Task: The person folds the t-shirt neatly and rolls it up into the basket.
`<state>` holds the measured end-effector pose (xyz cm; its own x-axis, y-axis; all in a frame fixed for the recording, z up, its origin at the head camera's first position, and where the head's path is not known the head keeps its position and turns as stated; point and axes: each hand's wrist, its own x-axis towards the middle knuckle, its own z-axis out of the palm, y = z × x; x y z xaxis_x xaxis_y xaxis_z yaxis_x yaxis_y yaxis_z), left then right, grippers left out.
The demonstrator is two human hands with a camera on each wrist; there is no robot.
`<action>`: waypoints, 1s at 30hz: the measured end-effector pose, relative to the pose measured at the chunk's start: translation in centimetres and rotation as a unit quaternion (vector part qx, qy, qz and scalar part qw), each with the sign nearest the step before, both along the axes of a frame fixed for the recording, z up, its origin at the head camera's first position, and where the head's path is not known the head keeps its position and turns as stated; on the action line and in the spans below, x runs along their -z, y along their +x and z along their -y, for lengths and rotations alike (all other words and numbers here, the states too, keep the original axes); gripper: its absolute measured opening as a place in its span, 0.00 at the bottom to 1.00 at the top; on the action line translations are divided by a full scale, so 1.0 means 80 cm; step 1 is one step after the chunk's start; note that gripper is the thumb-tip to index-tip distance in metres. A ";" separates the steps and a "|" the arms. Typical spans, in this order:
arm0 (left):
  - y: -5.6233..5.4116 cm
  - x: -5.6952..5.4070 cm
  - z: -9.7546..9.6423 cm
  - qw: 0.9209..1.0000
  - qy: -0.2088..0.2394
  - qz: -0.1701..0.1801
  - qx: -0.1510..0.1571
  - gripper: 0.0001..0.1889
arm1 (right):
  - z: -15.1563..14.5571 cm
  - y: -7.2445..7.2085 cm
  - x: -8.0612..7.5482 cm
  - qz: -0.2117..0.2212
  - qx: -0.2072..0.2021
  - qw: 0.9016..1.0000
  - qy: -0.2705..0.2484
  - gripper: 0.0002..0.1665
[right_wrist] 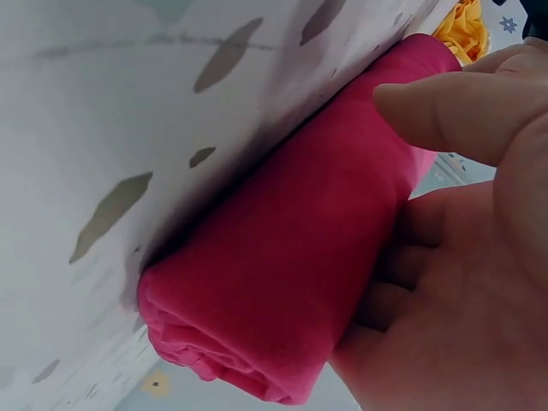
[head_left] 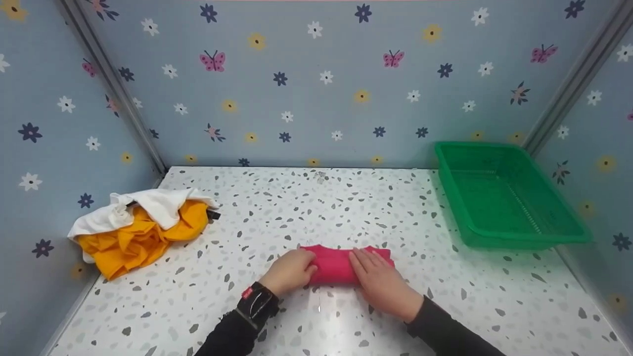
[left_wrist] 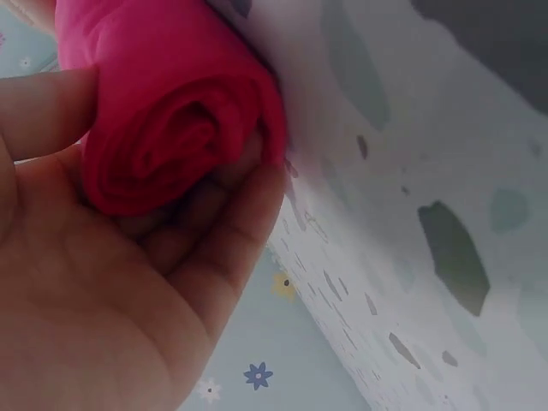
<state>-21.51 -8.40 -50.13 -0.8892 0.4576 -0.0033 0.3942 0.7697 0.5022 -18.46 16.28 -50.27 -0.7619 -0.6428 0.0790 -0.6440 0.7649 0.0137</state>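
A bright pink cloth [head_left: 334, 267], rolled into a short thick bundle, lies on the speckled table in front of me. Its spiral end [left_wrist: 175, 145] shows in the left wrist view. My left hand [head_left: 289, 271] grips that left end, with the thumb on the near side and the fingers curled around and under the layers. Over the right part of the roll, my right hand [head_left: 383, 284] rests with its fingers laid fairly straight across the top. The right wrist view shows the thumb [right_wrist: 454, 111] over the smooth side of the roll [right_wrist: 282, 231].
A heap of orange and white cloth [head_left: 148, 222] lies at the left, by the side wall. At the back right stands a green plastic basket [head_left: 524, 237]. Flower-patterned panels [head_left: 316, 99] enclose the white speckled tabletop [head_left: 316, 207] at the back and both sides.
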 end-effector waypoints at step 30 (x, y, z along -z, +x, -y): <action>0.017 0.003 -0.013 0.967 -0.094 -0.238 -0.001 0.12 | -0.005 -0.025 0.006 0.038 0.009 0.995 -0.090 0.30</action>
<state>-20.15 -7.33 -50.41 -0.8115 0.4863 0.3241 0.5442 0.8310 0.1158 -20.48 16.64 -50.74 -0.7809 -0.6104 0.1327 -0.6247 0.7615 -0.1730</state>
